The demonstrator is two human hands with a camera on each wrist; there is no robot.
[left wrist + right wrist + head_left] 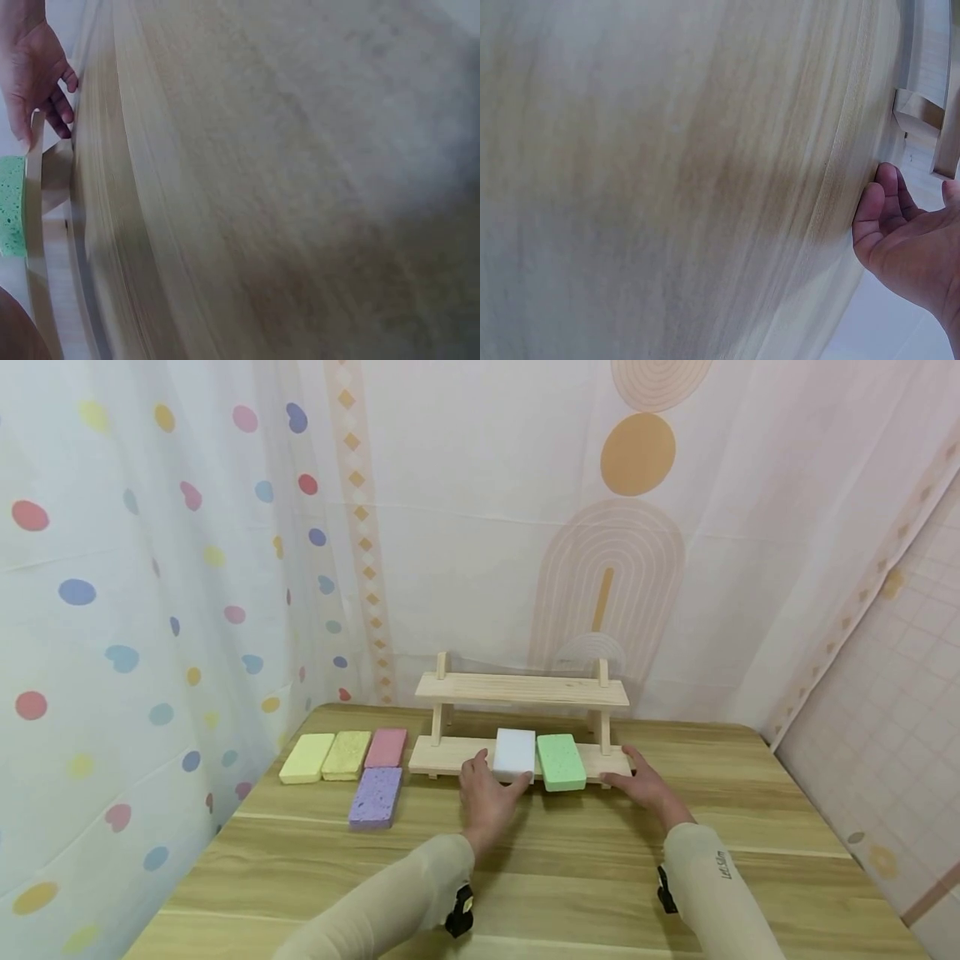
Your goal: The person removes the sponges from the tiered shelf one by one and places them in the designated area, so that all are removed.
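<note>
A white block-shaped sponge [515, 752] stands on the lower tier of a two-tier wooden shelf [457, 753]. My left hand [486, 793] pinches it, fingers along its left side and thumb at the front right corner. Just right of it, a green sponge [561, 762] overhangs the tier's front edge slightly; the left wrist view also catches this green sponge [11, 206]. My right hand [648, 789] rests at the tier's right end, thumb by the front corner. In the right wrist view that hand [911, 240] has loosely bent fingers beside the shelf end, low near the tabletop.
Left of the shelf on the wooden table [570, 902] lie a pale yellow sponge [307, 758], a deeper yellow one [347, 755], a pink one [386, 748] and a purple one [376, 797]. The upper tier [517, 687] bears nothing. Patterned curtains [465, 527] hang behind.
</note>
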